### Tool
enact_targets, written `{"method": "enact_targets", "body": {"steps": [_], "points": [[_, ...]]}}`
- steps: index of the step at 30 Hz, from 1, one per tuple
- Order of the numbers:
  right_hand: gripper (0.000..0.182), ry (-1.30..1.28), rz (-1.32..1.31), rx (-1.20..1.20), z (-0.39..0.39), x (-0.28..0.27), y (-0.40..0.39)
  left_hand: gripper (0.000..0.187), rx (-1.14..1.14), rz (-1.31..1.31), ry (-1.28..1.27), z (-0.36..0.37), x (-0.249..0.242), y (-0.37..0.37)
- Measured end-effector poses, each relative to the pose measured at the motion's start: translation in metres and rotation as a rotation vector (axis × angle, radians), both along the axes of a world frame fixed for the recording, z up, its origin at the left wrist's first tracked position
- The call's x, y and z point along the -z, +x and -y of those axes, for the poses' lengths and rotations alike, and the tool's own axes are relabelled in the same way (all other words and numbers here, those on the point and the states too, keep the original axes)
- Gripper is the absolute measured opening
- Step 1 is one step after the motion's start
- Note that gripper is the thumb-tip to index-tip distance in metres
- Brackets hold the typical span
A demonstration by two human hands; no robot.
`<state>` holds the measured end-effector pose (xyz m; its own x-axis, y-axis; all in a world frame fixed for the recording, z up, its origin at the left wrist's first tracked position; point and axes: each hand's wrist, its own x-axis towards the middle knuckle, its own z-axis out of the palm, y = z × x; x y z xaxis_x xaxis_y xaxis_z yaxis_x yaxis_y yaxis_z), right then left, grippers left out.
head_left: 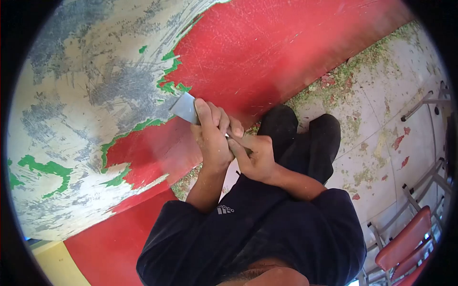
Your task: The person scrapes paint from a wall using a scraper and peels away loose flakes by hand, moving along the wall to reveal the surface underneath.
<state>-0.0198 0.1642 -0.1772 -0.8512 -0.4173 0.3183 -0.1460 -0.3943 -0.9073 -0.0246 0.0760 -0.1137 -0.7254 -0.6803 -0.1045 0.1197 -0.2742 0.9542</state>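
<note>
A scraper with a broad flat metal blade (184, 108) is held in both hands, its blade against or very near the wall where red paint meets the bared patch. My left hand (212, 138) is closed round the scraper just behind the blade, fingers pointing up along it. Behind it, my right hand (255, 155) is closed round the handle end, most of which the fingers hide. The wall's red paint (238, 57) has a ragged green edge (145, 125) beside the scraped white and grey surface (95, 81).
Paint flakes (355, 86) litter the pale tiled floor (377, 138) along the wall's foot. My knees (324, 136) are close to the wall. Metal-framed furniture with red panels (405, 238) stands at the right. A yellow section (55, 262) shows at lower left.
</note>
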Motion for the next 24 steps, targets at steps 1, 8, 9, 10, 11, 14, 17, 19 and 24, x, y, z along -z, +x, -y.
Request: {"method": "enact_targets", "body": {"steps": [1,8,9,10,11,14,17,19,24], "points": [[0.020,0.010,-0.011,-0.007,0.001,0.000,-0.003,0.047,-0.016,-0.011,-0.006,-0.002,-0.003,-0.003],[0.019,-0.084,0.005,0.059,0.004,0.002,-0.001,0.047,0.020,0.033,0.005,-0.004,-0.002,-0.006],[0.020,-0.028,-0.039,0.020,0.000,-0.003,-0.009,0.047,0.007,0.009,-0.026,-0.004,-0.005,-0.011],[0.021,-0.050,-0.062,0.042,0.001,-0.008,-0.014,0.047,0.008,-0.011,-0.047,-0.004,-0.014,-0.016],[0.021,-0.074,-0.088,0.065,0.008,-0.012,-0.021,0.047,0.009,-0.034,-0.070,-0.005,-0.026,-0.024],[0.021,-0.077,-0.035,0.021,0.005,-0.012,-0.012,0.047,-0.041,0.009,-0.058,-0.005,-0.023,-0.013],[0.020,-0.043,-0.022,0.031,0.001,0.010,-0.002,0.046,-0.012,0.007,-0.049,0.002,0.013,0.004],[0.019,-0.049,-0.071,0.009,0.003,0.003,-0.013,0.046,-0.044,0.006,-0.090,-0.006,-0.008,-0.008],[0.017,-0.048,-0.044,-0.002,-0.004,-0.009,-0.008,0.048,0.020,0.054,-0.067,-0.002,-0.012,-0.004]]}}
